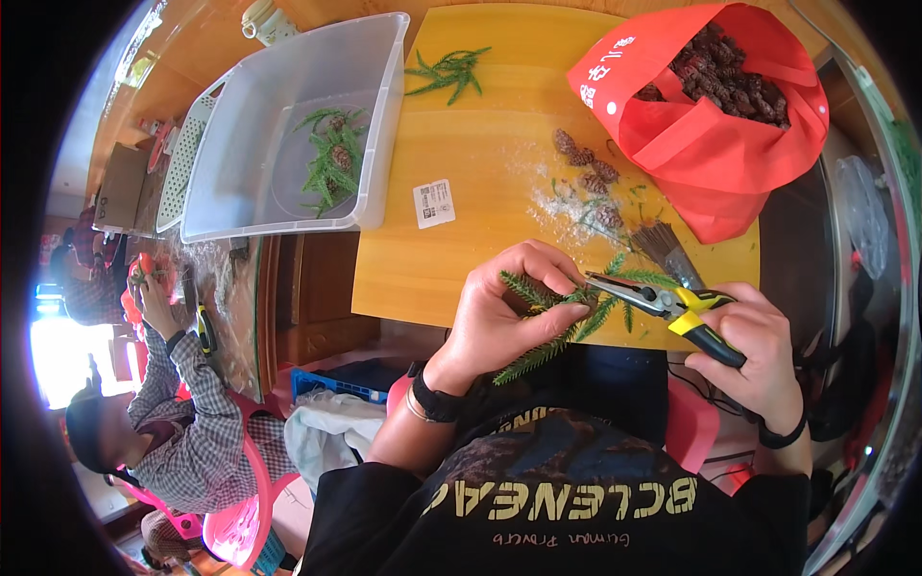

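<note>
Between thumb and fingers, my left hand (509, 312) pinches a green artificial pine sprig (538, 360) over the table's near edge. My right hand (754, 350) is closed around the yellow-and-black handles of a pair of pliers (690, 312). The jaw tips meet the sprig's middle right by my left fingertips; what they grip there is too small to make out. Just beyond the pliers lies a bundle of thin brown wires (667, 252). Several loose pine cones (586, 163) lie farther off among white flakes.
A red bag (672, 144) full of pine cones stands at the far right. At the left a clear plastic bin (259, 144) holds sprigs with cones. Another sprig (449, 73) and a white label (434, 204) lie on the yellow table (413, 278). A co-worker (202, 432) sits at left.
</note>
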Tool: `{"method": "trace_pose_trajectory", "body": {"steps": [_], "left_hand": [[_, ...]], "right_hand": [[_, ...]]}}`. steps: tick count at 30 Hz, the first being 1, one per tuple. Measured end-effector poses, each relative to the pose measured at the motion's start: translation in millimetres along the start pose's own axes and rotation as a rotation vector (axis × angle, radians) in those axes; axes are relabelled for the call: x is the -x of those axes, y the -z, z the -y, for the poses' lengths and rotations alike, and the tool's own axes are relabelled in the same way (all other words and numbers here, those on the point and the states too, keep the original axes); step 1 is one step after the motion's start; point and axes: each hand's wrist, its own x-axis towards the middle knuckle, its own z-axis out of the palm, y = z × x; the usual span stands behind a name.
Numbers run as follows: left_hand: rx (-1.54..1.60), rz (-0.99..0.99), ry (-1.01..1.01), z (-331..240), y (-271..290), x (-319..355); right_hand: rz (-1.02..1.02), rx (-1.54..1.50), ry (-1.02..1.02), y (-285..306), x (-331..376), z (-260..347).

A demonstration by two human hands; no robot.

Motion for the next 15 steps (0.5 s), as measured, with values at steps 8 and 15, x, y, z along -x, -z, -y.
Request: {"method": "trace_pose_trajectory", "body": {"steps": [8,15], "left_hand": [[0.050,0.054,0.021,-2.7,3.8,1.3],[0.065,0.083,0.007,-0.2,5.9,-0.3]], "right_hand": [[0.027,-0.017,0.002,0.9,-1.7,-0.8],[0.116,-0.134,-0.049,9.0,-3.7,-9.8]]}}
